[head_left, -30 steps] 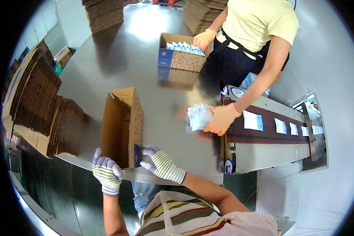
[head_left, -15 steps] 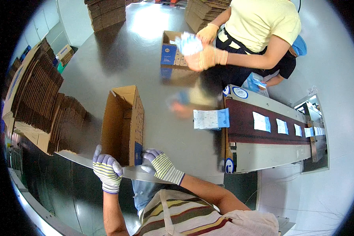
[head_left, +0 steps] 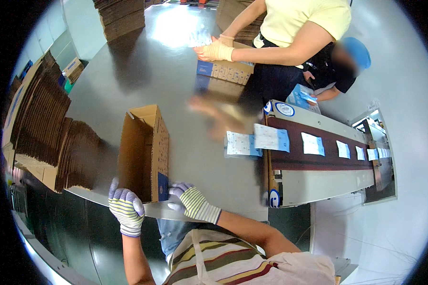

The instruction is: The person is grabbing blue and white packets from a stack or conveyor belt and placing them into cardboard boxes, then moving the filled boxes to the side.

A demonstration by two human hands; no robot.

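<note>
An open brown cardboard box (head_left: 145,149) lies on its side on the grey metal table (head_left: 176,95), its opening turned left. My left hand (head_left: 125,209), in a striped glove, grips the box's near left edge at the table's rim. My right hand (head_left: 190,202), also gloved, presses on the box's near right corner by a blue patch. White and blue flat packets (head_left: 242,143) lie on the table by the end of a dark conveyor belt (head_left: 318,152).
A person in a yellow top leans over the table's far side, gloved hands (head_left: 216,50) at a second carton (head_left: 228,71). Another person crouches behind the conveyor. Stacks of flattened cartons (head_left: 47,128) stand at the left, more (head_left: 121,16) at the back.
The person opposite has moved their hand from the packets near the belt up to the far carton. Two packets now lie at the belt's end. My hands have stayed on the box.
</note>
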